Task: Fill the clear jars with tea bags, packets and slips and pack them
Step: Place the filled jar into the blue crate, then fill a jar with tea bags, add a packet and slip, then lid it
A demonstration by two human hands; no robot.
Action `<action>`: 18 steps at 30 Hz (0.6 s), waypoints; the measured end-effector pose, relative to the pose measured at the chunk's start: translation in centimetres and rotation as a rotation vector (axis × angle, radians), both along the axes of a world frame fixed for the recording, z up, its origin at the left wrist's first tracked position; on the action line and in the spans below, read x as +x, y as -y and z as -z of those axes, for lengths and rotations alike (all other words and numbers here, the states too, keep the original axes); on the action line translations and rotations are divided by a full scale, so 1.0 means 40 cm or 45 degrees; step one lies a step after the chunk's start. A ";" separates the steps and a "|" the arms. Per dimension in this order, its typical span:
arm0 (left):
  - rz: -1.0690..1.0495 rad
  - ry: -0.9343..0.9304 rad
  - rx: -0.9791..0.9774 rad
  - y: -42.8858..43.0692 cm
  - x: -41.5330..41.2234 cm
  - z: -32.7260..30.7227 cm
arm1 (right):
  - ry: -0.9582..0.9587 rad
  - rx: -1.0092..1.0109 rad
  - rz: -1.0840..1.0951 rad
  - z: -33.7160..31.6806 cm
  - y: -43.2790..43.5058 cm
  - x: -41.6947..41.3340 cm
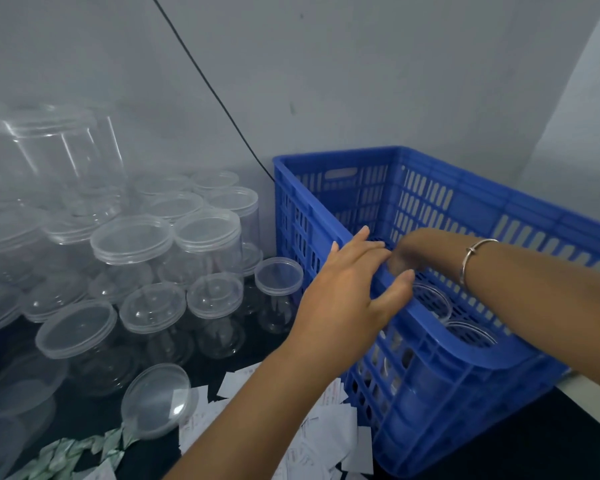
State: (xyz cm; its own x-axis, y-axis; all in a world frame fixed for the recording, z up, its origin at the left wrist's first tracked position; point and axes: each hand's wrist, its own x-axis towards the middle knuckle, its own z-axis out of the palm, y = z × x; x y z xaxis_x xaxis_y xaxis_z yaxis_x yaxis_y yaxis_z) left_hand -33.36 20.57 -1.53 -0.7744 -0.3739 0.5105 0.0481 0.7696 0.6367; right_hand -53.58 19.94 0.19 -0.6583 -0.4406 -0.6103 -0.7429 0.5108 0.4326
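Note:
A blue slotted crate (499, 216) stands on the dark table at the right. Two clear jars (430, 299) stand inside it near its left wall, mouths up. My left hand (350, 285) rests on the crate's left rim, fingers straight along the edge and thumb over the inner side. My right hand (409, 252), with a bracelet on the wrist, reaches down into the crate just behind the left fingers. Its fingers are curled and blurred, and whatever they hold is hidden. White slips (326, 434) and green-white packets (70, 455) lie on the table in front.
Several lidded clear jars (208, 247) are stacked in a pile on the left, up against the grey wall. A loose clear lid (156, 400) leans near the slips. A black cable (222, 105) runs down the wall behind the crate.

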 end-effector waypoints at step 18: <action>-0.112 -0.070 0.571 0.114 0.152 -0.091 | -0.100 -1.227 -0.432 -0.219 0.106 0.249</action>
